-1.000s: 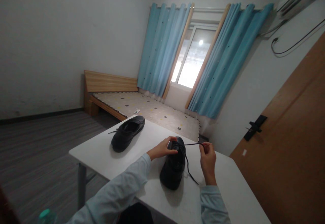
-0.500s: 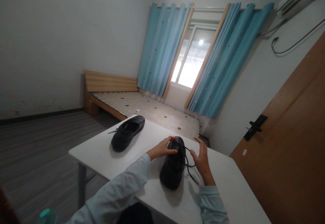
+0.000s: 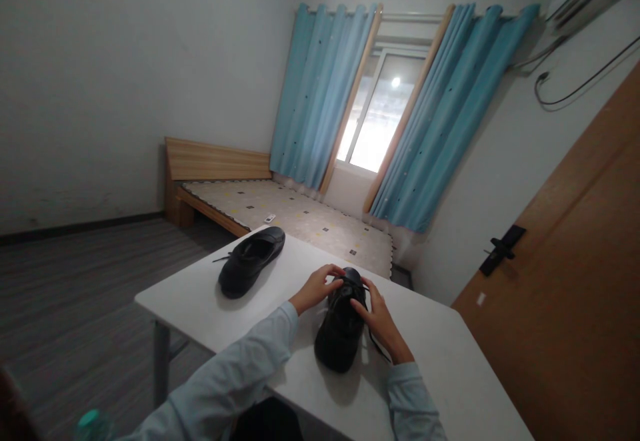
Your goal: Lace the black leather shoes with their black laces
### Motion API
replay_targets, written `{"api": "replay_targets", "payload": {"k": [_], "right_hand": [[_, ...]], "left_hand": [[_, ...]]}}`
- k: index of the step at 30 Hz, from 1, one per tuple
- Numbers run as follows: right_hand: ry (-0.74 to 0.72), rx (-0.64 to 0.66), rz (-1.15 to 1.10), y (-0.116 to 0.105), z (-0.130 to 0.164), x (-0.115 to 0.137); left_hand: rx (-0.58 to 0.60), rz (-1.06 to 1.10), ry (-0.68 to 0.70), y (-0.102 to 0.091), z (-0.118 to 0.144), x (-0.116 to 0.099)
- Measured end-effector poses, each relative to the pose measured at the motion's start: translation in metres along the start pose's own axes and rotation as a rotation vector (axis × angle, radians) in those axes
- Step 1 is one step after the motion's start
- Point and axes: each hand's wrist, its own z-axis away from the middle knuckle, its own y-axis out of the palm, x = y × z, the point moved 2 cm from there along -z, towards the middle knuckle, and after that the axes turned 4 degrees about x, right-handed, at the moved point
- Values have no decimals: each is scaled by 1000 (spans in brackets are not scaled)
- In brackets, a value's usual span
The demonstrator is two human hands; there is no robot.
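A black lace-up shoe (image 3: 339, 346) lies on the white table (image 3: 295, 387), its heel toward me and its toe pointing away. My left hand (image 3: 317, 289) holds its left side near the laced part, thumb and fingers curled at the edge. On the opposite side, my right hand (image 3: 379, 319) grips the shoe, with the thumb over the opening and fingers by the lacing. A loose black lace (image 3: 376, 343) hangs down to the right, partly behind the right hand. Whether either hand pinches a lace is hidden. To the left rests a second black shoe (image 3: 239, 279), untouched.
Beyond the table stands a bed (image 3: 310, 217) with a patterned mattress and a small white object (image 3: 270, 218) on it. A wooden door (image 3: 565, 274) is at the right. A bottle with a green cap (image 3: 90, 419) shows at the lower left.
My right hand has moved left, from beside the lace onto the shoe's right side. My left hand has shifted slightly left and up along the shoe. The other shoe stays put.
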Motion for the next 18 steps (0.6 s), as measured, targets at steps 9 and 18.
{"api": "replay_targets", "payload": {"k": [9, 18], "right_hand": [[55, 48, -198, 0, 0, 0], [52, 44, -194, 0, 0, -2]], "left_hand": [[-58, -128, 18, 0, 0, 2], [-49, -113, 47, 4, -2, 4]]}}
